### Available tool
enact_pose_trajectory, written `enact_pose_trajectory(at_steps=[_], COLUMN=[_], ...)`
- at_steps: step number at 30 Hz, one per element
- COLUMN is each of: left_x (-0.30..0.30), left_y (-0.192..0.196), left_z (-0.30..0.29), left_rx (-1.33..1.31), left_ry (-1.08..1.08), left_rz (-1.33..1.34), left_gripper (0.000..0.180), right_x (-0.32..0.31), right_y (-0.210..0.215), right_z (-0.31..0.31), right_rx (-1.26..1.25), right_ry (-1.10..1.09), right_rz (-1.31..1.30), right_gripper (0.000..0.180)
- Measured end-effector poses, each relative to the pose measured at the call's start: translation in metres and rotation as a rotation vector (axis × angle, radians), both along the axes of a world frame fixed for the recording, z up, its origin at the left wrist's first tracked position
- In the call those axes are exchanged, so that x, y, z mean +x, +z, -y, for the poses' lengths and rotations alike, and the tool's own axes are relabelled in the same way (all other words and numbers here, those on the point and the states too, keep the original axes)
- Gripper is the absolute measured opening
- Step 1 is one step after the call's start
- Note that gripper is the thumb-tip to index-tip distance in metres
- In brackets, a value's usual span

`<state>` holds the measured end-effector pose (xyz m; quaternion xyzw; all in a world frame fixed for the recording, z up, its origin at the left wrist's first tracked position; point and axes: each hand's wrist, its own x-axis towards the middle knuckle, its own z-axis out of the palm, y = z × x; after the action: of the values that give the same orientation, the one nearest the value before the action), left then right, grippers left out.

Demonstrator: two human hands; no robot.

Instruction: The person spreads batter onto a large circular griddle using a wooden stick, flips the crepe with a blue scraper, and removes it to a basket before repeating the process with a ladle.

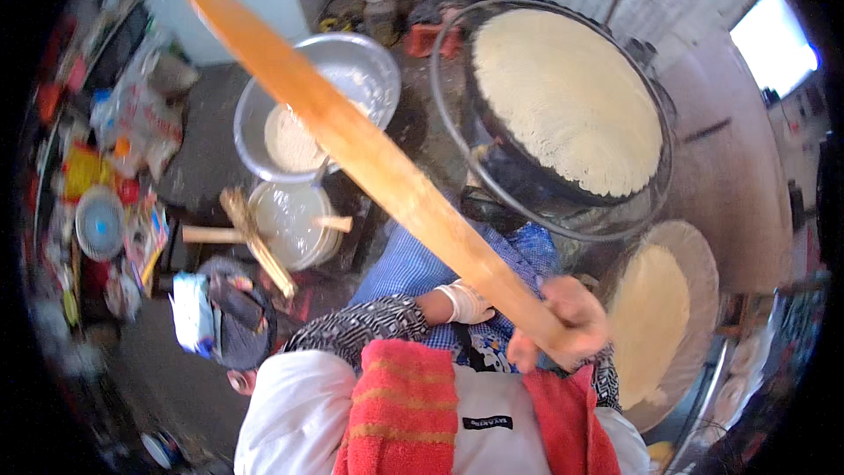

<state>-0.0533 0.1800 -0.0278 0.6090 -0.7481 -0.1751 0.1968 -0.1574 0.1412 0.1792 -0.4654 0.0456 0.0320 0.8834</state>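
Note:
A long, flat wooden spatula [387, 167] slants across the view from lower right to upper left. My right hand [576, 321] is closed round its near end. Low in front of my body, my left hand [468, 302], in a white glove, rests by the blue checked apron [404, 264]; its fingers do not show clearly. Beyond the spatula, at right, a thin pale sheet of batter [567, 97] covers a round black griddle [492, 136]. The spatula passes above a steel bowl [374, 66] holding pale batter [290, 141], hiding part of it.
A large metal ring [448, 119] surrounds the griddle. Pale flatbread [651, 325] lies on a round tray [690, 268] at right. A bucket of cloudy liquid [290, 220] has a wooden tool [215, 235] and a bundle of stalks [255, 242] across it. Bags [141, 127] crowd the left.

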Motion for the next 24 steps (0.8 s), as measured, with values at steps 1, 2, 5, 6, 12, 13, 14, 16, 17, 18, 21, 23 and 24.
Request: enact_pose_trajectory(at_steps=[1,2,5,6,12,13,14,16,17,18,21,23,24], left_x=[0.01,0.023,0.057,0.064,0.114,0.114,0.114,0.108,0.099,0.085,0.042,0.023,0.024], left_y=[0.005,0.011,0.034,0.04,0.099,0.109,0.114,0.103,0.101,0.096,0.107,0.098,0.083], left_z=[-0.014,-0.026,-0.05,-0.053,-0.019,-0.005,0.009,0.042,0.06,0.085,0.165,0.212,0.229], left_rx=[-0.029,-0.065,-0.148,-0.199,-0.41,-0.32,-0.23,-0.232,-0.278,-0.328,-0.383,-0.289,-0.188], left_ry=[0.061,0.111,0.306,0.363,0.341,0.25,0.159,-0.018,-0.064,-0.125,-0.305,-0.353,-0.352], left_rz=[-0.006,-0.013,-0.035,-0.029,0.261,0.313,0.364,0.397,0.398,0.387,0.28,0.321,0.395], left_gripper=[0.048,0.049,0.052,0.053,0.06,0.064,0.067,0.082,0.085,0.088,0.094,0.096,0.098], right_x=[0.007,0.013,0.011,0.005,-0.048,-0.061,-0.074,-0.106,-0.121,-0.138,-0.146,-0.129,-0.119], right_y=[-0.002,-0.005,-0.058,-0.078,-0.144,-0.142,-0.152,-0.162,-0.169,-0.173,-0.155,-0.122,-0.126], right_z=[0.002,0.005,0.007,0.004,-0.013,-0.019,-0.026,-0.042,-0.051,-0.061,-0.064,-0.049,-0.038], right_rx=[-0.031,-0.056,-0.189,-0.289,-1.163,-0.93,-0.936,-0.968,-0.868,-0.767,-0.323,0.002,0.039], right_ry=[0.005,-0.005,-0.101,-0.252,-0.807,-0.652,-0.693,-0.766,-0.825,-0.89,-1.121,-1.183,-1.156], right_rz=[-0.111,-0.227,-0.274,-0.303,-0.35,-0.527,-0.503,-0.475,-0.529,-0.597,-0.654,-0.701,-0.639], right_gripper=[0.043,0.044,0.033,0.036,0.055,0.061,0.064,0.069,0.07,0.072,0.074,0.071,0.071])
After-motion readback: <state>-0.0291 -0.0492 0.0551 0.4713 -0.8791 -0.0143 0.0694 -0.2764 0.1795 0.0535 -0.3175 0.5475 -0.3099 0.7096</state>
